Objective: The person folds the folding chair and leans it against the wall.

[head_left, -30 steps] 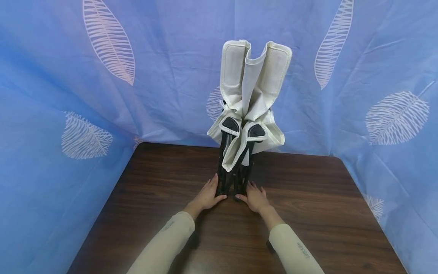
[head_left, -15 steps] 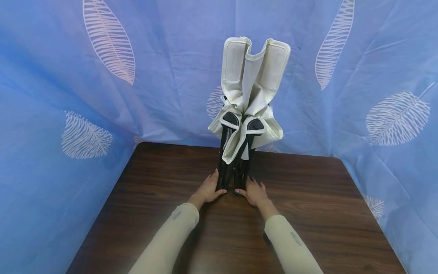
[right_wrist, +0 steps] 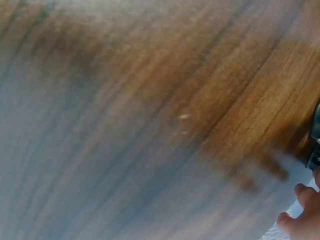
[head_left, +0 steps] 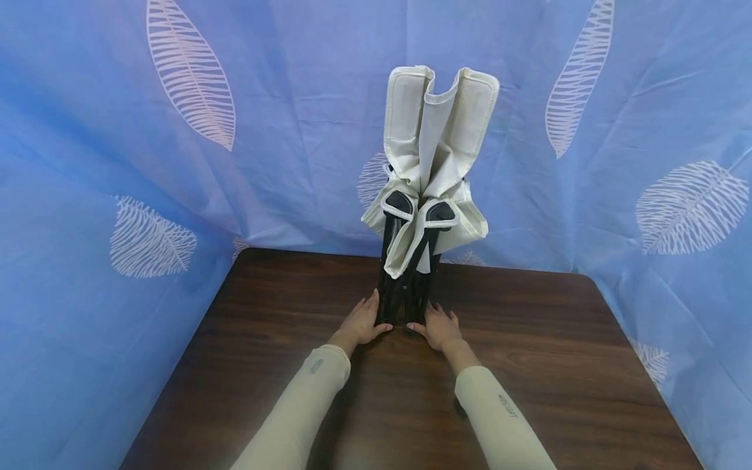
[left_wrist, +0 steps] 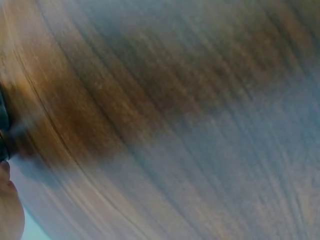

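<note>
A folded camp chair (head_left: 437,124) stands upright on the wooden table, its off-white fabric bunched above black legs (head_left: 389,277). My left hand (head_left: 360,324) rests against the foot of the left legs, thumb across the front and fingers straight along the outer side. Mirroring it, my right hand (head_left: 440,328) touches the foot of the right legs with spread fingers. Only a bit of the left hand (left_wrist: 9,210) shows at the edge of the left wrist view. In the right wrist view, fingers (right_wrist: 302,195) lie near a black chair foot (right_wrist: 315,157).
The dark wood-grain table (head_left: 264,365) has rounded far corners. Blue cloth (head_left: 294,130) printed with white leaves hangs behind it and along both sides. Pale sleeves (head_left: 305,398) cover both forearms.
Between the first two frames, the chair and both hands shift slightly away, toward the back of the table. Since then the hands keep their place at the legs while the head view tilts slightly.
</note>
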{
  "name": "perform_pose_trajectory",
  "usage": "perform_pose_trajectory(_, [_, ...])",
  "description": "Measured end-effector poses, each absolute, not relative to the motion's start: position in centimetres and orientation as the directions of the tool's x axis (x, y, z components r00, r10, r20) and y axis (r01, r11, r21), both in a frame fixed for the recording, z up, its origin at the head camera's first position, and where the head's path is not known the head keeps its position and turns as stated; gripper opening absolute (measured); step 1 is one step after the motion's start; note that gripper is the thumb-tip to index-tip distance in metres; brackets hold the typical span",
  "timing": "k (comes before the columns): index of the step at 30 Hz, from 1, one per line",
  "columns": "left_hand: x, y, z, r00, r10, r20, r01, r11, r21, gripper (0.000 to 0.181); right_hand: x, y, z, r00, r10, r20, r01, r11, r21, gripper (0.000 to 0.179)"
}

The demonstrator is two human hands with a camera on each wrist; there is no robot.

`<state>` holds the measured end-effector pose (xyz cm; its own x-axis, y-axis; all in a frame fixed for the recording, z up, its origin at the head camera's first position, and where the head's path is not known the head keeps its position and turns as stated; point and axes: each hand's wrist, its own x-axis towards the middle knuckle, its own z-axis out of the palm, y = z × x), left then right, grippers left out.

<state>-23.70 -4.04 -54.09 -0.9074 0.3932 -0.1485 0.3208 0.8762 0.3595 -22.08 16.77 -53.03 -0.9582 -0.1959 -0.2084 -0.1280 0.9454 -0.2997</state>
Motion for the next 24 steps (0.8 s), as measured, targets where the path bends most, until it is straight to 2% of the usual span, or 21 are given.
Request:
perform_pose_trajectory(9, [-24.2,-3.5,-54.0,-0.921,0.363,-0.144,0.294,0.887,0.356,0.091,-23.6,16.7,-53.4,-0.965,-0.178,-0.192,-0.124,0.957,-0.261,0.077])
perform_pose_trajectory(24, [-24.1,-2.8,-53.9,-0.931,0.316,-0.184,0.24,0.908,0.343,0.09,-23.7,16.8,-53.1,-0.96,-0.181,-0.211,-0.128,0.961,-0.244,0.075])
